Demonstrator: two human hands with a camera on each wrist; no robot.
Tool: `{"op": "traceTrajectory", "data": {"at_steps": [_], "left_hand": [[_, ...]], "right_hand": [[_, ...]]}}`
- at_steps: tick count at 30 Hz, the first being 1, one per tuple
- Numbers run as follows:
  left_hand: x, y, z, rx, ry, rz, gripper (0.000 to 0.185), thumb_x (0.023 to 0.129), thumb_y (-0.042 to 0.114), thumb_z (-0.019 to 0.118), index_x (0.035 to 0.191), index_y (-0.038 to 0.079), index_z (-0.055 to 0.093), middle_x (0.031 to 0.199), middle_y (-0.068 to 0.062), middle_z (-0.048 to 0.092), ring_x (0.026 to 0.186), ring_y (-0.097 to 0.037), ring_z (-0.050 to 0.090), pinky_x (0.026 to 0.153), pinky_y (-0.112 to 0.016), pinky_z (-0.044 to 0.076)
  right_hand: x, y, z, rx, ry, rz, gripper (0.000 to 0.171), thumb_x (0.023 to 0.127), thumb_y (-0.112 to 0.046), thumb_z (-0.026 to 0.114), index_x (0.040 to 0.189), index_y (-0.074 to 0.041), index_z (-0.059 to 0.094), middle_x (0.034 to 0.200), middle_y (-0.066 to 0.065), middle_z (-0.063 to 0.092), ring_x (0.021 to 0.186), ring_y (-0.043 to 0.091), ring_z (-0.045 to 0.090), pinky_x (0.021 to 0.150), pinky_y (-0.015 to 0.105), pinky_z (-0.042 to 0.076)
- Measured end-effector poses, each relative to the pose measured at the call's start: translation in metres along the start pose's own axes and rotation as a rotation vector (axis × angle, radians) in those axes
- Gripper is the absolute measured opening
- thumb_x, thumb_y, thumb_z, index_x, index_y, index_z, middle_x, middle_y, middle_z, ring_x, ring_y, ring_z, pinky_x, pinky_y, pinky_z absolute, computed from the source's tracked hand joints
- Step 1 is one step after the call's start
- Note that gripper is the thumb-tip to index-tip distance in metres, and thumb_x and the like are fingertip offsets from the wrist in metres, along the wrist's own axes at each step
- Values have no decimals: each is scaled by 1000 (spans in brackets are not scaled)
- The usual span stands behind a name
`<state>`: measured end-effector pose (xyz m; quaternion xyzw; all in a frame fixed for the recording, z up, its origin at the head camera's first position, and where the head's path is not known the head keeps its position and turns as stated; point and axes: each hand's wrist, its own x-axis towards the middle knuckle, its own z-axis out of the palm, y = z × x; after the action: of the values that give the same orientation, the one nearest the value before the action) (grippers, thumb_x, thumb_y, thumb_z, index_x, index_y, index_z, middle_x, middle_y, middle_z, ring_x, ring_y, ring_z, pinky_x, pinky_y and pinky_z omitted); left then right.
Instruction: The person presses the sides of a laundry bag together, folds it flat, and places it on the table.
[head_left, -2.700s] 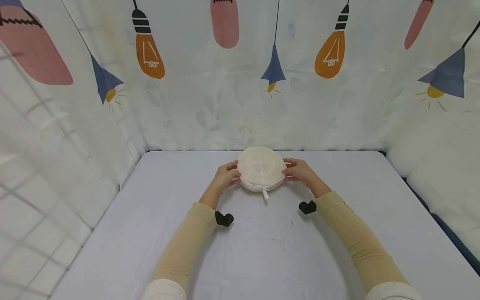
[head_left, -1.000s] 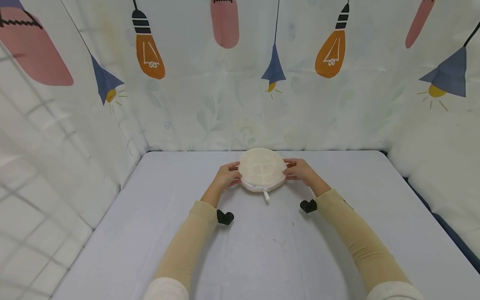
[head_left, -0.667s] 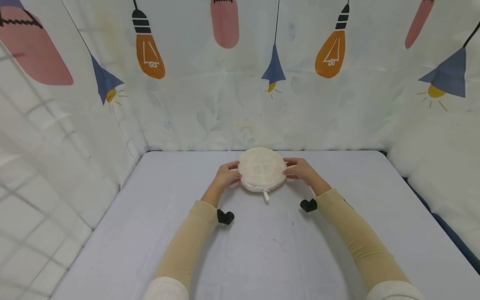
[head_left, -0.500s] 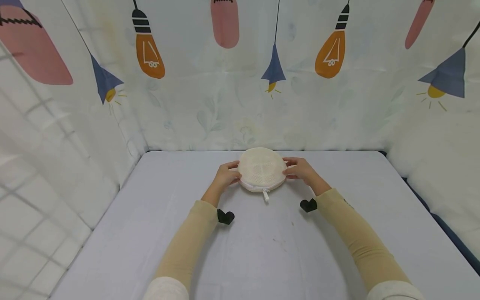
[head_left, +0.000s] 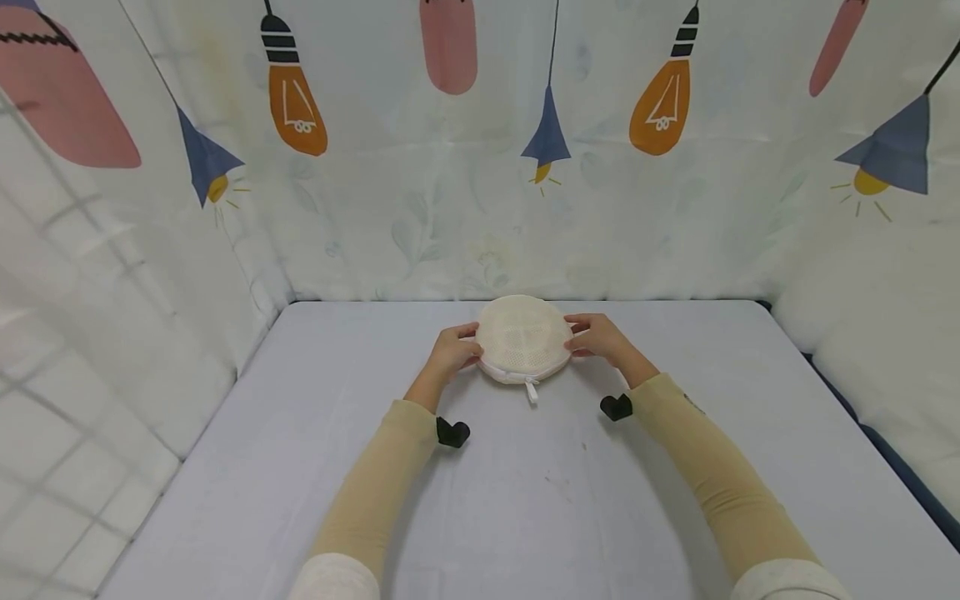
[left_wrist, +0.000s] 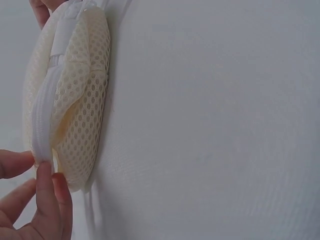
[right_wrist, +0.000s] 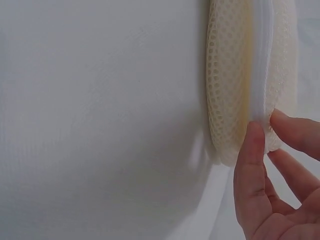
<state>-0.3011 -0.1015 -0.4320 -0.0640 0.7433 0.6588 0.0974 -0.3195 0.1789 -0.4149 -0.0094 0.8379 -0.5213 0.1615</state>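
The round mesh pouch (head_left: 522, 337), cream-coloured with a white zip band around its edge, lies flat on the pale table (head_left: 525, 500), far from the person and close to the curtain (head_left: 480, 167) printed with light bulbs and lamps. A white zip pull (head_left: 531, 391) hangs from the pouch's near edge. The left hand (head_left: 452, 352) is at the pouch's left side, and the right hand (head_left: 597, 337) at its right side, so the pouch sits between them. In the left wrist view the left hand's fingers (left_wrist: 47, 190) are lightly bent, with the thumb and a fingertip pinching the zip band at the pouch's rim. In the right wrist view the right hand's fingers (right_wrist: 252, 165) do the same on the opposite rim, with one fingertip on the white band and the others just beside it, slightly spread. Both forearms wear tan sleeves (head_left: 375, 492), reaching in from the near edge of the table toward the pouch. A small black piece (head_left: 452, 432) shows under each wrist, on the near side of the pouch.
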Motion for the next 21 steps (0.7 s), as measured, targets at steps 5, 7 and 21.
{"op": "traceTrajectory", "data": {"at_steps": [5,7,21], "left_hand": [[0,-2,3,24,8,4,63,88,-14,58,149,0,52,147,-22,50,104,-23,56,88,-30,56],[0,-2,4,27,13,7,63,87,-14,58,149,-1,52,146,-22,50,102,-23,56,85,-28,56],[-3,2,6,83,11,4,63,89,-16,57,150,-1,50,147,-24,49,89,-20,56,73,-20,53]], "right_hand": [[1,0,-1,-28,-15,-1,67,94,6,66,155,3,39,145,30,47,103,24,62,92,34,57],[1,1,-1,-43,-19,-2,66,94,6,66,154,4,39,144,30,48,99,22,62,90,33,57],[3,2,1,-74,-11,26,66,94,4,67,154,3,40,142,29,50,93,18,62,85,28,58]]}}
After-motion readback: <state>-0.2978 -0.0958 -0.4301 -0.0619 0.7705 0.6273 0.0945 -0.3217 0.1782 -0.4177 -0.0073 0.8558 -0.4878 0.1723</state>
